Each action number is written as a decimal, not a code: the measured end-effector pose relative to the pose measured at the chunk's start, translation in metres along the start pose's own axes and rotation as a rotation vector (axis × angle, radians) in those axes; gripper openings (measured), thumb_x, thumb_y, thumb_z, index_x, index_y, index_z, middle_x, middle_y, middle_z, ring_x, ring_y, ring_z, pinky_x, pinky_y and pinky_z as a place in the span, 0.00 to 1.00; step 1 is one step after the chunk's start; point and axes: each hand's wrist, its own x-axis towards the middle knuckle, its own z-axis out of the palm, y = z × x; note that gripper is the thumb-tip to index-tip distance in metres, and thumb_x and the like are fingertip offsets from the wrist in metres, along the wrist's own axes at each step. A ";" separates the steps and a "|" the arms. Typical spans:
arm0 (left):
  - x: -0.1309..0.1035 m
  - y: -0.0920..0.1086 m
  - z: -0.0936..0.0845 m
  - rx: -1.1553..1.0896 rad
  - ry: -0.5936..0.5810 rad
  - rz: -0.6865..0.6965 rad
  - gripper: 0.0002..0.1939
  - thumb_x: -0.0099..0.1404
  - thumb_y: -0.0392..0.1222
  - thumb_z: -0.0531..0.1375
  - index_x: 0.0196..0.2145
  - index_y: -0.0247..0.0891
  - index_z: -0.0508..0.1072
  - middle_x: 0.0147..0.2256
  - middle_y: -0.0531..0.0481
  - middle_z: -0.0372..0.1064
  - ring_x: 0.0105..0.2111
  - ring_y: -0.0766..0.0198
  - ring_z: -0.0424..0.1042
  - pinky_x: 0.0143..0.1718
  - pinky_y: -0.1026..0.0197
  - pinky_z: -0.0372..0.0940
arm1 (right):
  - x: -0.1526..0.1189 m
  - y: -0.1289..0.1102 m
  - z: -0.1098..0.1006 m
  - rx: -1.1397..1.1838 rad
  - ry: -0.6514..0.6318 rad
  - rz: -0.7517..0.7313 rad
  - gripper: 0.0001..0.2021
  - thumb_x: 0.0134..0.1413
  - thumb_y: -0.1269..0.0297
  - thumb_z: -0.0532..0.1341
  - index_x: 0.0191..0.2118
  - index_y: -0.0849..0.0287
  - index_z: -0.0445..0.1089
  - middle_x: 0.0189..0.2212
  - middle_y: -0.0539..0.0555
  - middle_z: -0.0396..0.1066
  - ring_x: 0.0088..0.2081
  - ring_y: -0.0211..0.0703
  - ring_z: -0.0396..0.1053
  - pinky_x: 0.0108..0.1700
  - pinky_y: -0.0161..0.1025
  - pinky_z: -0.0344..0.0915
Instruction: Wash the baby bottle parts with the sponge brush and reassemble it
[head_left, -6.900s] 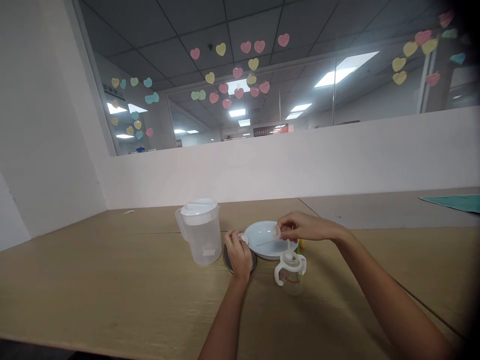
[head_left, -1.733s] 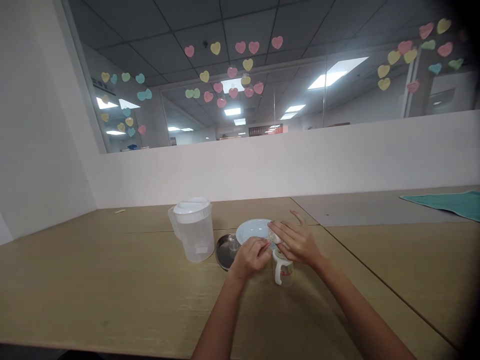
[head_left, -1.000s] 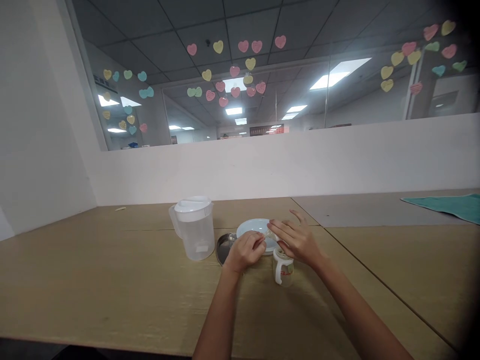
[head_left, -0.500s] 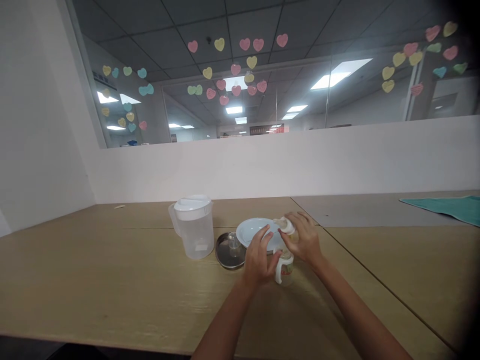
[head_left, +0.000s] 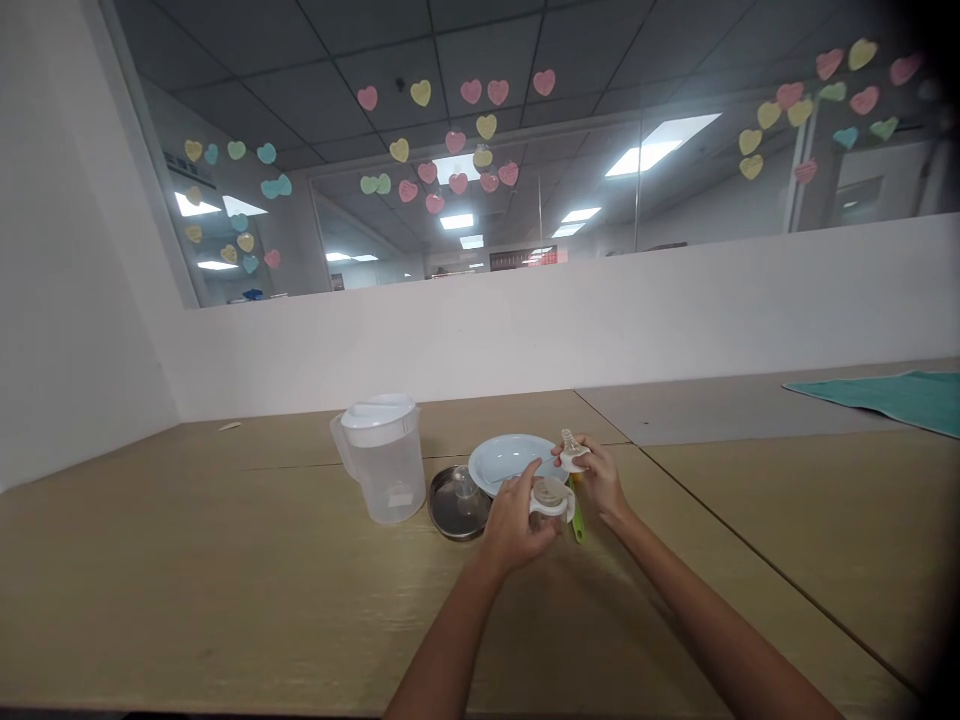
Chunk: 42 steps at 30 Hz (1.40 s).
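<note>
My left hand (head_left: 511, 525) is wrapped round a small bottle (head_left: 551, 497) with a white handled collar; its top is uncovered. Just to the right and a little higher, my right hand (head_left: 602, 482) pinches a white ring with a clear nipple (head_left: 574, 452) pointing up. The two parts are apart. Behind my hands lies a pale blue bowl (head_left: 499, 456). Part of a green-handled utensil (head_left: 577, 524) shows between my hands, on the table.
Left of the bowl, a round metal tray (head_left: 447, 517) holds a small clear cup (head_left: 465, 484). A lidded clear pitcher (head_left: 388, 470) stands further left. A teal cloth (head_left: 892, 395) lies at the far right of the table (head_left: 262, 570), before a white wall.
My left hand has closed round the bottle, which was standing beside it. My right hand has turned the nipple ring upright. The green utensil has come into view, and the camera has shifted slightly.
</note>
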 end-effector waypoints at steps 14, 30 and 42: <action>-0.004 -0.012 -0.002 -0.084 -0.006 0.005 0.42 0.52 0.36 0.57 0.62 0.39 0.42 0.51 0.43 0.61 0.49 0.53 0.61 0.51 0.50 0.54 | -0.023 0.012 0.007 -0.392 -0.191 -0.467 0.14 0.44 0.65 0.59 0.40 0.56 0.60 0.36 0.54 0.66 0.44 0.50 0.66 0.49 0.49 0.60; -0.004 -0.011 -0.001 -0.062 0.025 0.041 0.40 0.53 0.36 0.56 0.61 0.37 0.44 0.55 0.41 0.58 0.51 0.52 0.60 0.52 0.49 0.55 | -0.025 0.015 0.011 -0.650 -0.287 -0.529 0.22 0.44 0.67 0.54 0.49 0.57 0.61 0.44 0.57 0.66 0.46 0.52 0.64 0.49 0.50 0.60; -0.003 -0.012 0.001 -0.003 0.027 0.024 0.42 0.51 0.35 0.56 0.61 0.36 0.43 0.54 0.40 0.58 0.52 0.52 0.59 0.54 0.50 0.54 | -0.025 0.026 0.007 -0.668 -0.256 -0.497 0.24 0.49 0.62 0.55 0.54 0.56 0.55 0.47 0.58 0.64 0.48 0.52 0.63 0.50 0.52 0.59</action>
